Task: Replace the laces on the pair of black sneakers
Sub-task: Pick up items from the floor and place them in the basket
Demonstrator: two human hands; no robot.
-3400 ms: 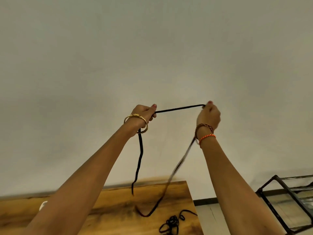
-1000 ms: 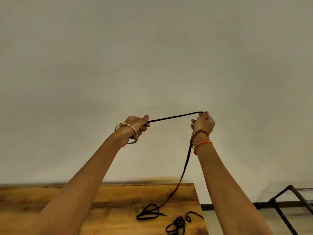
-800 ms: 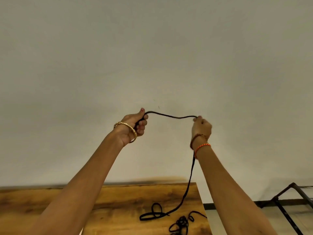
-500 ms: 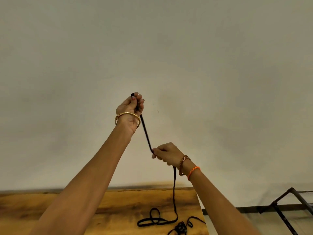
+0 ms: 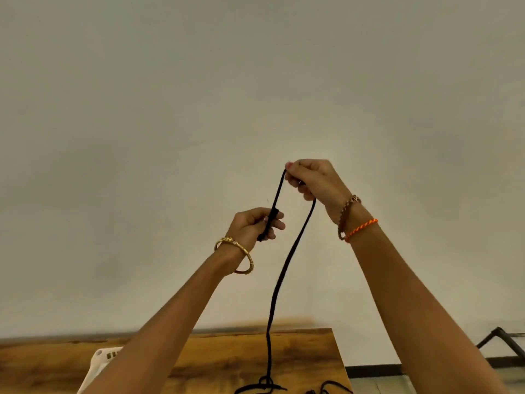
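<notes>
While both hands are raised in front of the pale wall, I log the step in hand as straightening or measuring out a black lace (image 5: 284, 268) for the sneakers, which are not in view.

Item, left hand (image 5: 252, 226): fingers curled round the lace near its end, a short stub showing below the fist. Held lower than the other hand, wrist bearing a gold bangle (image 5: 237, 255).

Item, right hand (image 5: 312, 180): higher, pinching the lace where it folds over; from here the long run hangs down to the wooden table (image 5: 306, 354), where its slack lies coiled. Wrist bearing an orange cord (image 5: 360, 230).

Handling note, my judgement: keep the short span between the hands taut, let the lace slide through the right pinch without twisting, and lift slowly so the coil below does not knot.

Item, white object (image 5: 99, 362) at the table's near left: unidentified.
</notes>
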